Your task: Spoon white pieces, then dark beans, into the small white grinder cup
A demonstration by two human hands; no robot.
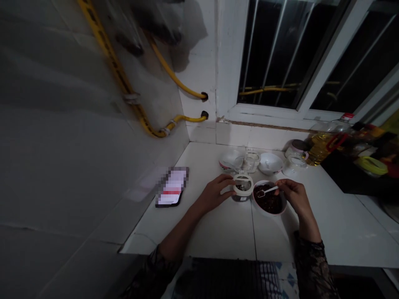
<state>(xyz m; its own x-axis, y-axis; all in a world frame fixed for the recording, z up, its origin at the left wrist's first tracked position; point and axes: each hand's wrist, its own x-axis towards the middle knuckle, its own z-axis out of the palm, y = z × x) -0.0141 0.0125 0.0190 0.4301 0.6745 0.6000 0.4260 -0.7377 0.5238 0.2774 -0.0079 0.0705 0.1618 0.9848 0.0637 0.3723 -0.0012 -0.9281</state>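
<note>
We see a small white spoon [269, 189] pinched by the end of its handle in the right hand [293, 193], whose thumb and fingertips are closed together on it. Its head is over the left part of a white bowl [274, 214] filled with dark red, flaky stuff [271, 204]; we cannot tell whether it touches the contents.

Just left of this bowl stands a small jar [243, 198] with a pale rim, upright on the white tiled tabletop [218, 241]. The left hand [215, 193] is partly open, thumb and fingers spread in a curve with their tips at the jar's left side — how firmly they grip it, we cannot tell.

Behind the jar and the filled bowl we find two more pale bowls, one on the left [229, 158] and one on the right [271, 163], with a clear-topped jar [253, 158] between them. Farther right are a dark-lidded jar [298, 145] and a bottle of yellow oil [318, 147] with a red cap.

Well to the left, near the wall, lies a phone [173, 187], its lit screen blurred into blocks. Above it we see yellow pipes [115, 68] — and, to the right, a barred window [271, 54], dark outside.
</note>
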